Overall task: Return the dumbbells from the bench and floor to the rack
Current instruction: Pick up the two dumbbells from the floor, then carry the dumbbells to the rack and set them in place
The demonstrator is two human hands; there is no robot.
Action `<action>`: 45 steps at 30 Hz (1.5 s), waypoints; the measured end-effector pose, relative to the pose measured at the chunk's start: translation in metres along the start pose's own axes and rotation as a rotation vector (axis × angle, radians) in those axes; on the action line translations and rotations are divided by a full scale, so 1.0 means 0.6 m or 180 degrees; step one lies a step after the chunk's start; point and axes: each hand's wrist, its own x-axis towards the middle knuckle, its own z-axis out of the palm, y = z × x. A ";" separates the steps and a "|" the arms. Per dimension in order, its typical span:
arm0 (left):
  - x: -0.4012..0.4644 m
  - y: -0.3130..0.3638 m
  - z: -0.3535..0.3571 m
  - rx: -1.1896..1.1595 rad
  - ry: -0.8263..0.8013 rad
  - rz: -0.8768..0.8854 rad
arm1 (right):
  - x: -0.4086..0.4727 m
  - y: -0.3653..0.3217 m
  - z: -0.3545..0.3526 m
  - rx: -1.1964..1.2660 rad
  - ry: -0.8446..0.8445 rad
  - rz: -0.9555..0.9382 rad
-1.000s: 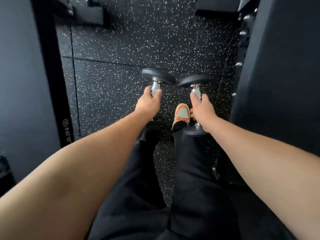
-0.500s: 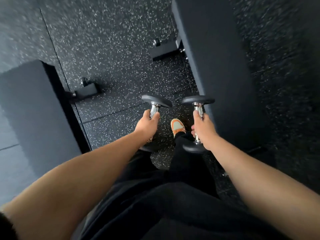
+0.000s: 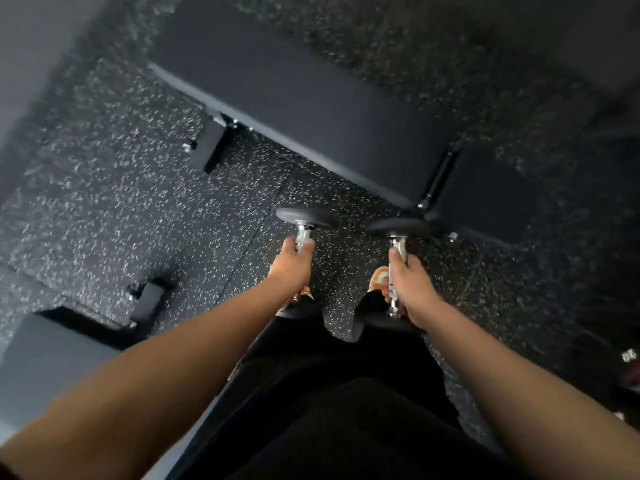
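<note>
I hold two black dumbbells with chrome handles, one in each hand, hanging over the speckled floor. My left hand (image 3: 292, 263) is closed around the handle of the left dumbbell (image 3: 300, 219), whose front head shows ahead of my fingers. My right hand (image 3: 412, 289) grips the right dumbbell (image 3: 398, 226) by its handle; its rear head sits just below my wrist. A long dark bench (image 3: 311, 109) runs diagonally ahead of both dumbbells. No rack is in view.
A second padded bench (image 3: 45, 362) stands at lower left, with its black foot (image 3: 149, 299) on the floor. The far bench's foot (image 3: 207, 147) juts left. My orange shoes (image 3: 378, 277) and dark trousers are below. A dark object with a white label (image 3: 628, 372) lies at the right edge.
The view has swung round: the bench that stood upright on my right now lies diagonally ahead. Both hands have kept their grip on the dumbbells, and I have stepped forward.
</note>
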 end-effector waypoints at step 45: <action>-0.220 0.549 1.156 0.2131 -0.1738 0.1386 | 0.131 0.376 -1.039 0.2897 0.1553 0.0563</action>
